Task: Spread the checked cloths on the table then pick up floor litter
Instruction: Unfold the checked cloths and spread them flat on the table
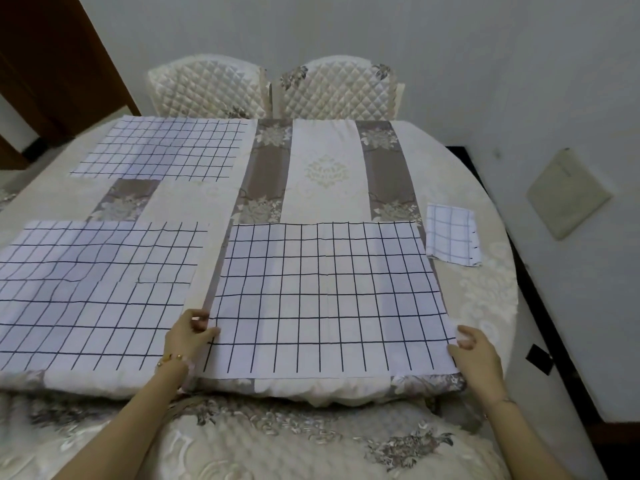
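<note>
— So how far along was it?
— Three checked cloths lay flat on the table (491, 188); both hands pinched the centre cloth (325, 299), left hand (188, 336), right hand (476, 351). A folded cloth (452, 233) at right waited; floor litter remained.

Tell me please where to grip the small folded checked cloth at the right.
Pinch the folded cloth at its near right corner, coming from the table's right edge. It lies flat and clear of the spread cloth, with its layered edges on that side.
</note>
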